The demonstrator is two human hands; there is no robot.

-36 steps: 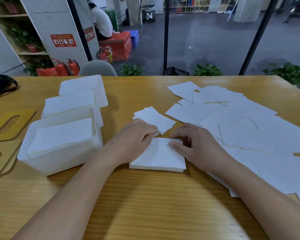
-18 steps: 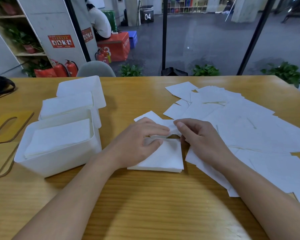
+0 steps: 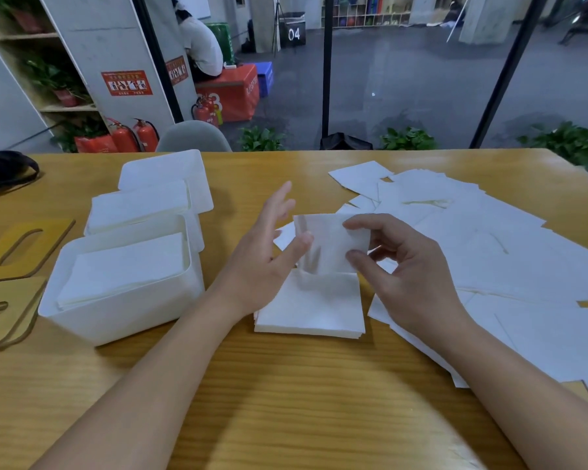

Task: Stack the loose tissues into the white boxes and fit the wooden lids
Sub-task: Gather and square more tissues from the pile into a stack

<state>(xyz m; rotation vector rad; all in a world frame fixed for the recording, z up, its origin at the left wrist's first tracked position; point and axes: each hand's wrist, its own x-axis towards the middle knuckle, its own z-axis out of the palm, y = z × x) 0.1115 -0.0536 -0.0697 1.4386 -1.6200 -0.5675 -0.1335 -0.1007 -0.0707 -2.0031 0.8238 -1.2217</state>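
Note:
A small stack of white tissues (image 3: pixel 311 308) lies on the wooden table in front of me. Above it my right hand (image 3: pixel 398 266) pinches a single tissue (image 3: pixel 330 245) by its right edge and holds it up. My left hand (image 3: pixel 269 256) is beside the tissue's left edge with fingers straight and spread, thumb touching the sheet. Three white boxes stand at the left: the nearest box (image 3: pixel 123 313) holds stacked tissues, the middle box (image 3: pixel 140 212) is also filled, and a third box (image 3: pixel 197 184) stands behind. Two wooden lids (image 3: pixel 21 249) lie at the far left.
Several loose tissues (image 3: pixel 489 252) cover the right half of the table (image 3: pixel 286 401). A black bag (image 3: pixel 4 171) lies at the far left edge. A grey chair (image 3: pixel 194 139) stands behind the table, and a person sits in the background.
Both hands have risen off the stack. My right hand has lifted one tissue from the small pile behind the stack, and my left hand has opened beside it.

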